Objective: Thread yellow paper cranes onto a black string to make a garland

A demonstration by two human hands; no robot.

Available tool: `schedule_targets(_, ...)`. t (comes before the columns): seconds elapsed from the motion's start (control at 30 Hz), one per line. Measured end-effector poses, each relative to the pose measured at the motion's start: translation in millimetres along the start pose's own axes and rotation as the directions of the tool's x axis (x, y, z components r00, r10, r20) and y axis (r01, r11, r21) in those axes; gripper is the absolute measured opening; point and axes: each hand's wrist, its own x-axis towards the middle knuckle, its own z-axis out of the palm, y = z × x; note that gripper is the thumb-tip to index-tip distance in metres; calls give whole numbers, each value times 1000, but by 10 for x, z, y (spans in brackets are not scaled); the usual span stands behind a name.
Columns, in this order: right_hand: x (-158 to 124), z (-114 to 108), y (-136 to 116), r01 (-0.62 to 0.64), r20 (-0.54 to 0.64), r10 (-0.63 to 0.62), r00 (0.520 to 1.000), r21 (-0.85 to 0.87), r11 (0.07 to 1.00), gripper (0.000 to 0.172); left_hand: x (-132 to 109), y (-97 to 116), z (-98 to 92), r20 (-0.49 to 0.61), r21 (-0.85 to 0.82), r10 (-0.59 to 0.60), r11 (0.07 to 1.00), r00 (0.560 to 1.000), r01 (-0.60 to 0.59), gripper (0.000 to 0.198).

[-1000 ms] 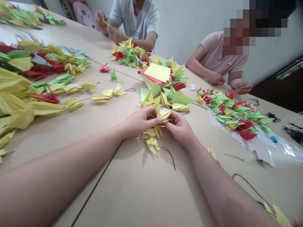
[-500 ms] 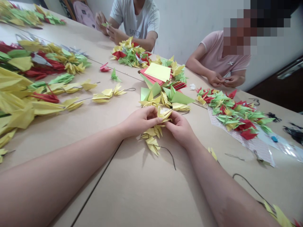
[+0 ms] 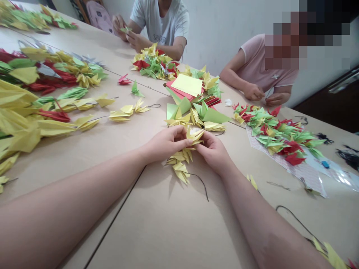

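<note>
Co-worker's hands (image 3: 263,95) drew together (left hand (image 3: 166,144), right hand (image 3: 213,153) pinching yellow crane (image 3: 195,135)).

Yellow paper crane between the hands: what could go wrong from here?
The left hand and right hand pinch the yellow paper crane; a firm grip might crush its folds. The loose dark cord trailing across the table could snag. The green paper cranes just ahead might get knocked.

The left hand (image 3: 166,144) and right hand (image 3: 213,152) hold a yellow paper bird (image 3: 195,135). Many more paper birds (image 3: 277,136) sit on the desk (image 3: 157,231).
</note>
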Motion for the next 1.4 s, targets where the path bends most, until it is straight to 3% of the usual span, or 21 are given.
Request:
schedule_targets(0.77,-9,4,-13,-28,-7,28,1000,27,999,25,1,-13,1,-6,-18,-5,1000,1000,5,24)
schedule_targets(1.4,-24,-11,-27,6,-56,1,998,119,993,8,6,14,12,27,-297,-24,954,999,31,18)
